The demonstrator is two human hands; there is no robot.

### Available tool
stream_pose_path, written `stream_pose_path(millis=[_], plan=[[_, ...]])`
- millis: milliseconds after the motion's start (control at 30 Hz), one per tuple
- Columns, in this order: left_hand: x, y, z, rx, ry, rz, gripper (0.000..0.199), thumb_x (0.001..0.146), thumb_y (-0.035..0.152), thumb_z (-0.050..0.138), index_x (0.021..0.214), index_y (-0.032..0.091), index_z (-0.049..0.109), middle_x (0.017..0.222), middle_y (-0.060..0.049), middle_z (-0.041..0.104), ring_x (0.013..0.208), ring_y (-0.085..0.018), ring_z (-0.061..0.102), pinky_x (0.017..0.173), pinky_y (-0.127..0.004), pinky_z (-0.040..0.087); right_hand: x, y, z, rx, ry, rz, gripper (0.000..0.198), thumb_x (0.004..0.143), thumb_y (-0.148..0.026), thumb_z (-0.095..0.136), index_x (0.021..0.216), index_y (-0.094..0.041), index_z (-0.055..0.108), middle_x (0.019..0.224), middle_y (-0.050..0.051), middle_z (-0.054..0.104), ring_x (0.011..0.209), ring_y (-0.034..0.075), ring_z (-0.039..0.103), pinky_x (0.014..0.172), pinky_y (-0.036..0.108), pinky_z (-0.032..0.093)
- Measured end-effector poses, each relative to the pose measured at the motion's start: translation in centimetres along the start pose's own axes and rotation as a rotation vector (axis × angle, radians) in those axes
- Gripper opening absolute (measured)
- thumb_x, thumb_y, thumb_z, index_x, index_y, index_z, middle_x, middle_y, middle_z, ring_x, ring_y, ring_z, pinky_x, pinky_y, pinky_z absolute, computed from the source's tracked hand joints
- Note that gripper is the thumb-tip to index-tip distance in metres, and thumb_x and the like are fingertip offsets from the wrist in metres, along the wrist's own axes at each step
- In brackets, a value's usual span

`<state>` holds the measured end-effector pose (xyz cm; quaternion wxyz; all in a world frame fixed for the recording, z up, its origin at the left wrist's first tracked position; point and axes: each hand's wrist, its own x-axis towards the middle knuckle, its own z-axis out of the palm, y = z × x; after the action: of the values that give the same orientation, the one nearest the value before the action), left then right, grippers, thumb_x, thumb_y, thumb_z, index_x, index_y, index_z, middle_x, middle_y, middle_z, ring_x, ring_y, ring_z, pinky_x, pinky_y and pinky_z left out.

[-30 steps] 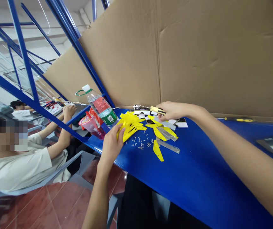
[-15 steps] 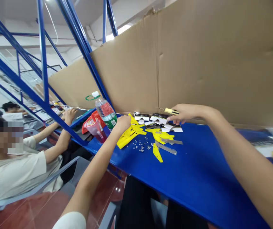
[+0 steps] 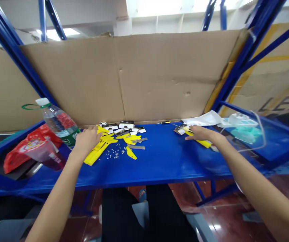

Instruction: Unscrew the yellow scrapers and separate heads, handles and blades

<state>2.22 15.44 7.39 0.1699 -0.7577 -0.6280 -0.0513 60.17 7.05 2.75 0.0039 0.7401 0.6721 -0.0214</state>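
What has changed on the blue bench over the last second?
The right hand has gone from the small cards by the yellow parts to the right side of the bench, where it now lies on a yellow tool. The camera has turned right, so the seated co-workers are out of view. The left hand stays on the yellow parts; screws and bottle are unmoved.

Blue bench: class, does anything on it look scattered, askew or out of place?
Yes. Small screws lie loose on the bench beside the left hand, among yellow parts heaped at odd angles. A bottle leans at the left end.
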Motion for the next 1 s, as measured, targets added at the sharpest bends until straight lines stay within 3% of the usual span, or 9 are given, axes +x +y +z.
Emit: stream_pose_path(millis=[100, 200, 300, 433, 500, 600, 767, 933, 1000], plan=[[-2.7, 0.7, 0.5, -0.033, 0.178, 0.082, 0.058, 0.112, 0.042, 0.038, 0.147, 0.006, 0.069, 0.141, -0.029, 0.075, 0.131, -0.048, 0.069, 0.103, -0.055, 0.056, -2.0, 1.4, 1.5, 0.054, 0.002, 0.144, 0.033, 0.097, -0.034, 0.081, 0.120, -0.012, 0.074, 0.128, 0.029, 0.080, 0.114, 0.041, 0.080, 0.092, 0.041, 0.058], [-5.8, 2.5, 1.2, -0.162, 0.344, 0.118, 0.056, 0.113, 0.042, 0.038, 0.144, 0.009, 0.071, 0.142, -0.027, 0.075, 0.135, -0.047, 0.066, 0.108, -0.057, 0.051, -2.6, 1.3, 1.9, 0.084, 0.060, 0.177, 0.028, 0.101, -0.031, 0.077, 0.123, -0.014, 0.071, 0.127, 0.026, 0.081, 0.112, 0.038, 0.079, 0.088, 0.037, 0.055], [-8.9, 4.7, 2.5, -0.301, 0.420, 0.173, 0.050, 0.115, 0.043, 0.042, 0.136, 0.013, 0.075, 0.139, -0.023, 0.078, 0.131, -0.043, 0.069, 0.110, -0.056, 0.051, -2.2, -0.2, 1.8, 0.169, 0.250, 0.134, 0.024, 0.102, -0.031, 0.074, 0.120, -0.016, 0.068, 0.125, 0.023, 0.080, 0.110, 0.035, 0.077, 0.088, 0.035, 0.052], [-12.3, 7.2, 5.0, -0.500, 0.476, 0.187, 0.036, 0.114, 0.039, 0.051, 0.132, 0.020, 0.077, 0.131, -0.016, 0.082, 0.125, -0.038, 0.074, 0.109, -0.052, 0.053, -1.4, -4.9, 1.3, 0.460, 0.682, -0.047, 0.018, 0.101, -0.038, 0.070, 0.105, -0.023, 0.063, 0.112, 0.017, 0.078, 0.100, 0.032, 0.072, 0.090, 0.040, 0.054], [-13.2, 8.0, 6.1, -0.585, 0.495, 0.187, 0.031, 0.113, 0.036, 0.055, 0.129, 0.022, 0.077, 0.129, -0.014, 0.083, 0.122, -0.036, 0.076, 0.107, -0.051, 0.055, -1.1, -8.3, 1.1, 0.623, 0.894, -0.191, 0.021, 0.102, -0.045, 0.068, 0.105, -0.025, 0.062, 0.116, 0.015, 0.075, 0.104, 0.032, 0.070, 0.096, 0.044, 0.055], [-13.5, 8.8, 7.1, -0.659, 0.495, 0.199, 0.026, 0.113, 0.031, 0.056, 0.127, 0.022, 0.077, 0.126, -0.012, 0.084, 0.119, -0.034, 0.077, 0.105, -0.051, 0.057, -0.6, -13.5, 1.0, 0.826, 1.012, -0.346, 0.027, 0.105, -0.053, 0.067, 0.101, -0.027, 0.060, 0.117, 0.012, 0.072, 0.105, 0.029, 0.069, 0.097, 0.044, 0.056], [-12.4, 10.0, 6.2, -0.888, 0.511, 0.194, 0.022, 0.112, 0.030, 0.060, 0.125, 0.024, 0.077, 0.124, -0.010, 0.084, 0.119, -0.032, 0.077, 0.108, -0.050, 0.056, 1.2, -20.6, 1.3, 1.110, 0.941, -0.430, 0.041, 0.101, -0.066, 0.074, 0.104, -0.026, 0.063, 0.109, 0.008, 0.072, 0.093, 0.025, 0.066, 0.088, 0.041, 0.056], [-9.5, 11.7, 3.6, -1.347, 0.444, 0.056, 0.027, 0.110, 0.043, 0.066, 0.126, 0.023, 0.075, 0.119, -0.011, 0.082, 0.109, -0.027, 0.077, 0.103, -0.041, 0.059, 2.7, -26.0, 0.8, 1.304, 0.651, -0.468, 0.055, 0.087, -0.076, 0.083, 0.098, -0.025, 0.066, 0.095, 0.005, 0.072, 0.083, 0.024, 0.062, 0.078, 0.039, 0.052], [-7.2, 12.2, 2.5, -1.503, 0.504, -0.052, 0.029, 0.108, 0.046, 0.069, 0.124, 0.022, 0.073, 0.120, -0.011, 0.080, 0.110, -0.026, 0.075, 0.104, -0.039, 0.058, 3.3, -27.7, -0.1, 1.306, 0.530, -0.484, 0.057, 0.083, -0.078, 0.085, 0.096, -0.025, 0.066, 0.094, 0.006, 0.073, 0.084, 0.025, 0.063, 0.079, 0.041, 0.053]])
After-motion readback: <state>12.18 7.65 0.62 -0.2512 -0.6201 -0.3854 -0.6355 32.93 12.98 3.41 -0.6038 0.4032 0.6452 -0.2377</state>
